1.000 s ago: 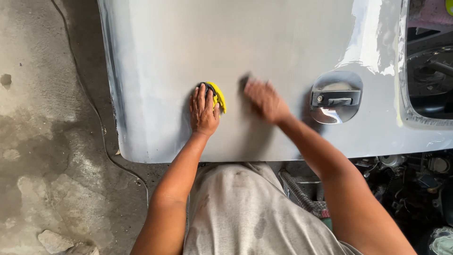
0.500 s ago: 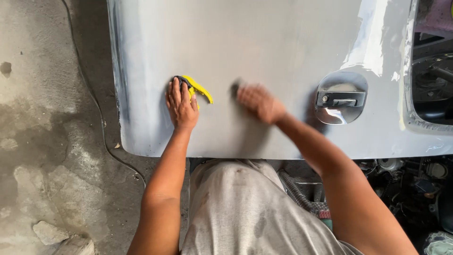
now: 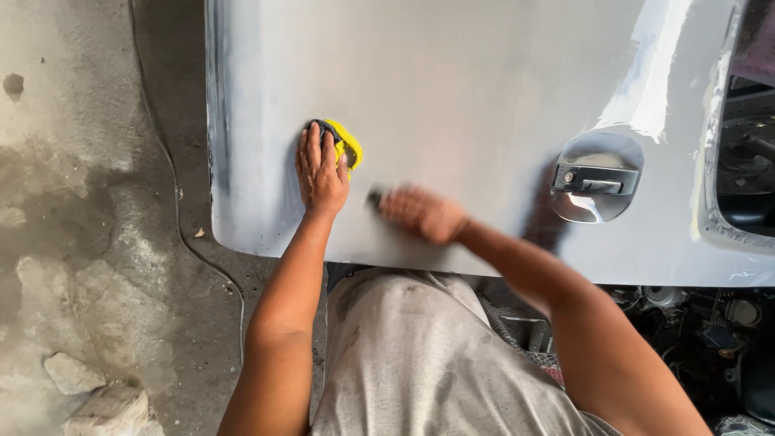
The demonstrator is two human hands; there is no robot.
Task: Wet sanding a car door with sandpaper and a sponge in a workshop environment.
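Pressing flat on the panel, the left hand [image 3: 321, 171] has its fingers [image 3: 313, 144] laid out nearly straight and close together over a yellow sponge [image 3: 349, 145] with a dark pad [image 3: 325, 127] peeking out at the fingertips. The sponge sits under the palm near the panel's left edge, above its lower left corner. The right hand [image 3: 421, 214] is motion-blurred; its fingers look curled around a small dark piece [image 3: 374, 197] at the tips, but how tight the grip is, I cannot tell. It lies just beside the left hand, close to the panel's lower edge.

The grey vehicle panel [image 3: 468, 89] is dull and matt, with a pale streak running down toward the upper right. A recessed chrome door handle [image 3: 595, 178] sits toward the right side, well apart from both hands. At the right edge a dark opening [image 3: 747, 161] shows.

Below the panel's lower edge, the person's grey shirt [image 3: 420, 363] fills the middle. To the left, rough stained concrete floor [image 3: 73, 202], a thin cable [image 3: 173, 186] trailing across it, and broken chunks of rubble [image 3: 89, 396] at the bottom left. Dark clutter of parts [image 3: 694, 323] lies lower right.
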